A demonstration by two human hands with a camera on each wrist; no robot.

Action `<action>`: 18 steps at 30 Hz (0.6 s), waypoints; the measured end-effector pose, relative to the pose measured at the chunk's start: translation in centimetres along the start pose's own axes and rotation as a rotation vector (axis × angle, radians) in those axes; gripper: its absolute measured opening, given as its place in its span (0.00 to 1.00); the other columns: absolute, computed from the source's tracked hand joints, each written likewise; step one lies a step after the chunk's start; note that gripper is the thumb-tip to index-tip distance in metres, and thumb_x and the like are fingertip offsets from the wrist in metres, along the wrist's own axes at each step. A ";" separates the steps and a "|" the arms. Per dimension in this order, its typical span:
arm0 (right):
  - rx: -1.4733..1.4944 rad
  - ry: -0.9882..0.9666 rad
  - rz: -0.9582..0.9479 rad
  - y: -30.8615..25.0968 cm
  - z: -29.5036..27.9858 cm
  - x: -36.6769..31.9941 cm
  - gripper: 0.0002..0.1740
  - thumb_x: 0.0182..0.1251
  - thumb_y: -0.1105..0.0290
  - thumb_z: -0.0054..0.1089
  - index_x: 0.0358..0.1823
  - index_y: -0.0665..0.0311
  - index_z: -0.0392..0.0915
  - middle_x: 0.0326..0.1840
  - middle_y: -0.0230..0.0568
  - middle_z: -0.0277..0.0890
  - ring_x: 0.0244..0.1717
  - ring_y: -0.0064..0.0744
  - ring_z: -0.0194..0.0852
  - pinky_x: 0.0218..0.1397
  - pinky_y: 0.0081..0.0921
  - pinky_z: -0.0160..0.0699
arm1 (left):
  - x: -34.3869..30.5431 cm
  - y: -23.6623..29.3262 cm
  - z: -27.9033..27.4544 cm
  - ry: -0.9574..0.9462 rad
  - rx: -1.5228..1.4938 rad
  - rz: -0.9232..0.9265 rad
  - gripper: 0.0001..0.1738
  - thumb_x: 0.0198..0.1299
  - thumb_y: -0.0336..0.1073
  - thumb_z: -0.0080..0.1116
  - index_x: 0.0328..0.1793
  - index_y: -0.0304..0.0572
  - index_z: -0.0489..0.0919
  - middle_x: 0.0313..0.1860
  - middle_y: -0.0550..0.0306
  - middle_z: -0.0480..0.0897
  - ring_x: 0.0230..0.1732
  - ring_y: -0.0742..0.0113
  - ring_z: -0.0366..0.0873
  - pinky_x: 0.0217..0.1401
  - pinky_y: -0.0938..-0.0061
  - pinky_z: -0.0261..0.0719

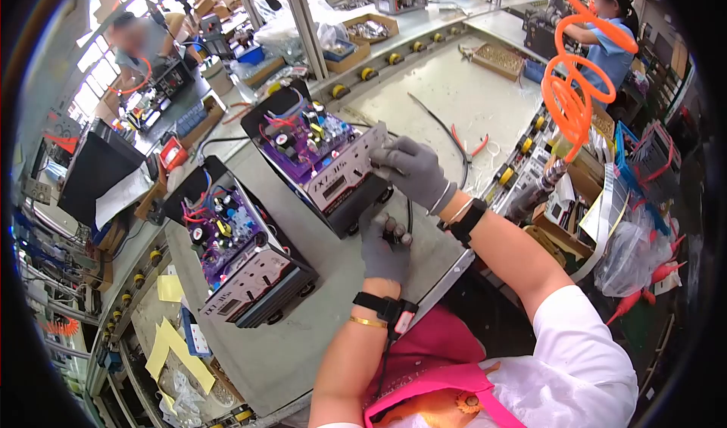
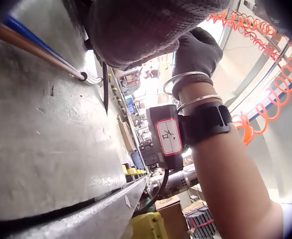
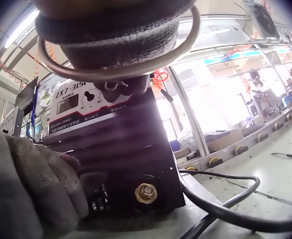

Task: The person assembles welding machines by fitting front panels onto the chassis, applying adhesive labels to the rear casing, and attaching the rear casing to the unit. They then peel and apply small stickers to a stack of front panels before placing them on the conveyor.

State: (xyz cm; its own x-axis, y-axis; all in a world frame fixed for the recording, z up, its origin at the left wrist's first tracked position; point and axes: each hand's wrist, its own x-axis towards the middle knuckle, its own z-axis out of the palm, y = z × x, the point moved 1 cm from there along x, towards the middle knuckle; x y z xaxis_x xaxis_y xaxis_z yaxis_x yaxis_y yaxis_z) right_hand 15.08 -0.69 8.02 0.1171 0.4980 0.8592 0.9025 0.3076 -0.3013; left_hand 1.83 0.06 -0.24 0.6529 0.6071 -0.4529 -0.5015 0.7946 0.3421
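A welding machine (image 1: 326,163) with an open top, purple circuit boards and a white front panel marked ZX7-315 stands on the grey worktop. My gloved right hand (image 1: 413,172) bends its fingers against the panel's right end, pinching a small part that they hide. Below it, my gloved left hand (image 1: 385,250) curls close to the black lower front, holding several small dark knob-like pieces (image 1: 397,231). The right wrist view shows a dark ribbed piece (image 3: 100,198) by the left fingers, beside a brass nut (image 3: 146,193). In the left wrist view, the glove (image 2: 146,30) hides its own fingertips.
A second machine (image 1: 242,254), also uncovered, stands to the left. A black cable (image 3: 225,214) runs beside the nearer one. Red-handled pliers (image 1: 471,146) lie behind. An orange coiled hose (image 1: 575,87) hangs at the right with a driver tool (image 1: 553,177). Other people work farther off.
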 end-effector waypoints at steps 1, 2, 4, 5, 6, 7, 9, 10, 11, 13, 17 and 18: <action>-0.102 -0.082 -0.024 -0.3 -0.2 0.4 0.15 0.47 0.72 0.71 0.39 0.56 0.83 0.32 0.36 0.75 0.30 0.38 0.78 0.33 0.30 0.79 | -0.2 0.0 0.2 0.008 0.008 0.005 0.02 0.63 0.33 0.50 0.39 0.51 0.69 0.25 0.65 0.66 0.26 0.71 0.64 0.27 0.75 0.64; -0.202 -0.165 -0.043 -0.5 -0.4 0.7 0.14 0.47 0.72 0.71 0.39 0.56 0.83 0.32 0.36 0.75 0.30 0.38 0.78 0.33 0.30 0.79 | -0.4 0.1 0.4 0.022 0.015 0.007 0.05 0.63 0.33 0.49 0.34 0.48 0.69 0.23 0.65 0.66 0.25 0.70 0.64 0.26 0.75 0.63; -0.174 -0.150 -0.059 -0.4 -0.4 0.9 0.12 0.49 0.71 0.69 0.39 0.56 0.83 0.31 0.36 0.75 0.30 0.38 0.78 0.31 0.29 0.79 | -0.4 0.2 1.0 0.020 0.011 0.017 0.05 0.63 0.33 0.49 0.33 0.48 0.69 0.23 0.65 0.66 0.25 0.70 0.64 0.26 0.75 0.63; -0.150 -0.091 -0.060 -0.3 -0.1 0.1 0.11 0.50 0.71 0.68 0.38 0.56 0.82 0.30 0.36 0.75 0.29 0.37 0.78 0.30 0.29 0.78 | -0.7 0.1 0.8 0.029 0.014 0.010 0.05 0.63 0.33 0.49 0.33 0.48 0.69 0.23 0.65 0.66 0.25 0.70 0.64 0.26 0.75 0.63; -0.122 -0.028 -0.070 -0.5 0.3 0.1 0.10 0.51 0.70 0.67 0.37 0.57 0.82 0.29 0.36 0.74 0.28 0.37 0.77 0.29 0.30 0.78 | -0.7 0.2 0.7 0.019 0.019 0.013 0.06 0.63 0.33 0.49 0.33 0.47 0.69 0.23 0.65 0.66 0.25 0.70 0.64 0.26 0.75 0.63; -0.090 0.031 -0.088 -0.4 0.5 0.4 0.08 0.52 0.69 0.66 0.36 0.57 0.81 0.28 0.36 0.73 0.27 0.37 0.77 0.28 0.30 0.77 | -0.4 0.2 0.7 0.008 0.017 0.021 0.06 0.63 0.33 0.49 0.32 0.47 0.69 0.23 0.65 0.66 0.25 0.70 0.64 0.26 0.75 0.63; -0.302 -0.130 -0.174 -1.0 0.0 1.2 0.07 0.54 0.69 0.65 0.34 0.58 0.80 0.26 0.36 0.71 0.26 0.37 0.75 0.27 0.31 0.76 | -0.3 0.0 0.3 0.016 0.019 0.035 0.07 0.63 0.34 0.49 0.31 0.47 0.68 0.22 0.65 0.66 0.26 0.70 0.64 0.26 0.75 0.63; -0.410 -0.206 -0.211 -1.3 -0.2 1.6 0.06 0.55 0.69 0.64 0.34 0.58 0.79 0.25 0.36 0.70 0.25 0.37 0.75 0.26 0.31 0.75 | -0.2 -0.1 0.4 0.028 0.029 0.043 0.07 0.63 0.34 0.49 0.31 0.47 0.68 0.22 0.65 0.66 0.26 0.70 0.64 0.26 0.75 0.63; -0.373 -0.189 -0.191 -1.0 -0.2 1.7 0.06 0.55 0.69 0.64 0.34 0.58 0.79 0.25 0.36 0.69 0.25 0.38 0.74 0.26 0.32 0.75 | -0.2 -0.2 0.5 0.038 0.040 0.050 0.07 0.64 0.34 0.49 0.31 0.47 0.68 0.22 0.64 0.66 0.26 0.70 0.64 0.26 0.75 0.63; -0.313 -0.147 -0.142 -0.7 -0.3 1.4 0.05 0.56 0.69 0.63 0.33 0.59 0.78 0.25 0.37 0.68 0.25 0.38 0.74 0.26 0.32 0.75 | -0.5 -0.2 0.1 0.054 0.044 0.023 0.07 0.64 0.33 0.49 0.31 0.47 0.68 0.22 0.64 0.65 0.26 0.70 0.65 0.26 0.74 0.63; -0.319 -0.114 -0.125 -0.9 0.1 0.6 0.02 0.58 0.71 0.56 0.32 0.59 0.76 0.28 0.37 0.69 0.33 0.38 0.75 0.34 0.34 0.76 | 0.3 -0.5 0.0 0.040 0.057 0.064 0.07 0.64 0.34 0.49 0.31 0.47 0.68 0.22 0.63 0.65 0.26 0.69 0.65 0.28 0.74 0.65; -0.298 -0.187 -0.077 -1.1 -0.3 0.7 0.09 0.54 0.70 0.61 0.38 0.59 0.77 0.33 0.38 0.72 0.34 0.40 0.75 0.36 0.32 0.77 | 0.0 -0.4 -0.2 0.027 0.053 0.053 0.07 0.64 0.34 0.49 0.31 0.47 0.68 0.22 0.63 0.66 0.26 0.69 0.65 0.28 0.74 0.65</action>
State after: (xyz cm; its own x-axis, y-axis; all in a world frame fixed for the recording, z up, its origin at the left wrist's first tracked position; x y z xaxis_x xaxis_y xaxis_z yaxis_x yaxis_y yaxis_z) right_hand 14.32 -0.92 9.06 -0.0092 0.6307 0.7760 0.9902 0.1139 -0.0809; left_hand 1.93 -0.26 -0.52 0.6104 0.6483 -0.4551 -0.5035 0.7611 0.4090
